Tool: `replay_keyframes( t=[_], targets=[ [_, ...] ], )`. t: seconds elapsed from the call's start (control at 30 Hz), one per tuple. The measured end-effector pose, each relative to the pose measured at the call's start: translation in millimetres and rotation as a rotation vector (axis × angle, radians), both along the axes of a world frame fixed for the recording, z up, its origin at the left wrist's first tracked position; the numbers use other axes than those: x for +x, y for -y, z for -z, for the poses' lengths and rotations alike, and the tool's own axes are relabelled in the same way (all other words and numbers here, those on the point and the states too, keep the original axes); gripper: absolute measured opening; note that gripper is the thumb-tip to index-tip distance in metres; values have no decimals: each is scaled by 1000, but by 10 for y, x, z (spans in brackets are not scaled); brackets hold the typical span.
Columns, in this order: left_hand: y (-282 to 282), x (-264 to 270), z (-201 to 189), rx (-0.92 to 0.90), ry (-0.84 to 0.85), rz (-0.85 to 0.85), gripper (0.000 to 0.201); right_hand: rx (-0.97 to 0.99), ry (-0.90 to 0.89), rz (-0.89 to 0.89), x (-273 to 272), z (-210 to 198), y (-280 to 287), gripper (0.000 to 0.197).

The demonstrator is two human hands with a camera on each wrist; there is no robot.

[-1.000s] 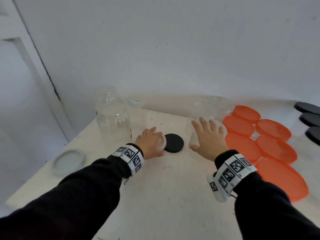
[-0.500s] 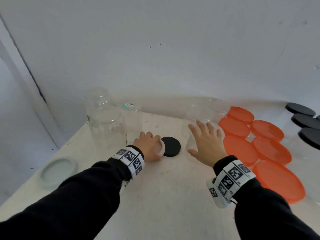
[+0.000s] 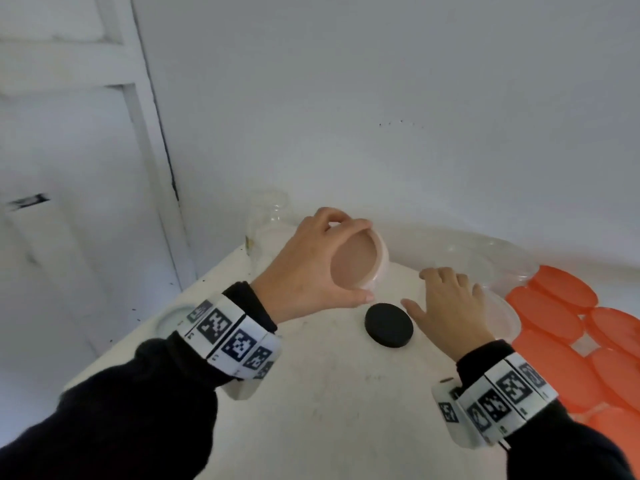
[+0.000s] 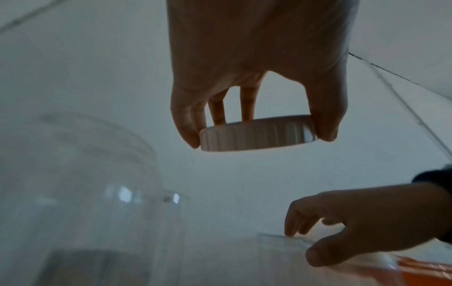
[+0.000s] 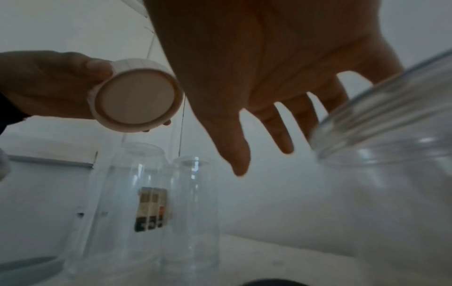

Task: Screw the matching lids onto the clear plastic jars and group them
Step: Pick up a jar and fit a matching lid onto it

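Observation:
My left hand [image 3: 311,268] holds a white ribbed lid [image 3: 358,259] by its rim, raised above the table, its hollow underside toward me. The lid [image 4: 258,133] sits between thumb and fingers in the left wrist view, and the lid [image 5: 135,95] shows at upper left in the right wrist view. My right hand [image 3: 450,306] is spread, fingers straight, over the mouth of a wide clear jar [image 3: 498,306]; the jar's threaded rim [image 5: 381,120] lies just right of the fingers. A black lid [image 3: 389,324] lies flat on the table between my hands.
Several orange lids [image 3: 554,327] on clear jars crowd the right side. Tall clear jars [image 5: 146,203] stand at the back left, one of them [image 3: 265,223] behind my left hand. A pale lid [image 3: 171,318] lies near the table's left edge. The wall is close behind.
My left hand has lifted the white lid off the table and turned its underside toward me. The right hand stays spread over the wide jar. The head view has swung left.

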State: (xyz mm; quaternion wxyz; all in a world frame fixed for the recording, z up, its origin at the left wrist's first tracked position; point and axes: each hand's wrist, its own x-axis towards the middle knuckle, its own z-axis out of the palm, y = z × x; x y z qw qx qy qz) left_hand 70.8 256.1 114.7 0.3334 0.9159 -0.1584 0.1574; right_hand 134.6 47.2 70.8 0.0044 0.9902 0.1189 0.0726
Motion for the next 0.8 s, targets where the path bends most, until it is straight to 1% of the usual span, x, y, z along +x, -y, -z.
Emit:
replay_keyframes(
  t=[0.13, 0.2, 0.23, 0.3, 0.37, 0.43, 0.5, 0.57, 0.63, 0.73, 0.8],
  targets=[
    [-377, -120, -110, -47, 80, -108, 83, 409, 92, -338, 13, -146, -384, 44],
    [-577, -174, -118, -77, 106, -176, 84, 537, 89, -490, -2, -195, -609, 44],
    [-672, -196, -114, -89, 111, -215, 84, 564, 91, -549, -6, -213, -716, 47],
    [-848, -226, -76, -115, 109, -285, 84, 551, 111, -643, 0, -213, -916, 61],
    [-997, -257, 3, -141, 95, -340, 84, 468, 88, -695, 19, -177, -1088, 75],
    [-1115, -296, 95, -165, 78, -384, 83, 369, 74, -716, 35, -110, -1222, 79],
    [-1204, -339, 167, -179, 67, -413, 82, 325, 87, -717, 47, -37, -1303, 77],
    [-1275, -380, 228, -185, 55, -434, 83, 326, 68, -698, 53, 22, -1349, 74],
    [-1329, -408, 285, -192, 48, -444, 84, 347, 73, -695, 59, 59, -1382, 69],
    [-1374, -423, 370, -181, 37, -445, 86, 390, 100, -710, 55, 75, -1410, 55],
    [-1382, -420, 410, -173, 22, -442, 87, 427, 98, -718, 27, 67, -1412, 52]
  ],
)
